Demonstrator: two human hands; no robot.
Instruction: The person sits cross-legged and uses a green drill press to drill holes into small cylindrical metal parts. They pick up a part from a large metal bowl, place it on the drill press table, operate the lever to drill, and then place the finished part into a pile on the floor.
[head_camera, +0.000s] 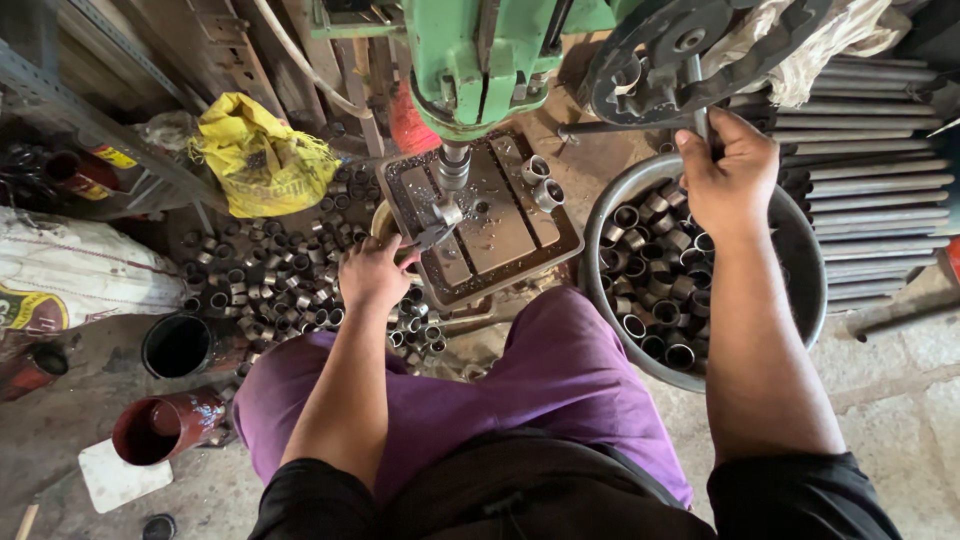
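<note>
Under the green drill head (480, 60), on the slotted metal table (500, 225) of the press, sits the short steel ring (449, 211) we are working on, near the table's left edge and right below the spindle (452, 165). Our left hand (372, 272) reaches in from that left edge, fingers curled around a small clamp or plier (432, 235) that grips the ring; whether the fingertips also touch the ring we cannot tell. Our right hand (732, 172) is closed around the feed lever (698, 105) that comes down from the dark wheel (690, 45) at the upper right.

To do this well, we judge that the ring should sit flat and centred under the bit, with the left hand holding the tool steady and its fingers kept clear of the spindle. The lever wants an even pull, not a jerk, so the ring does not spin or climb.

Two more rings (540, 182) stand near the table's far right corner. A round metal basin (800, 250) of like rings rests just right of the table, below the right hand, and a heap of rings (270, 280) lies on the floor to the left, by a yellow bag (260, 150).
</note>
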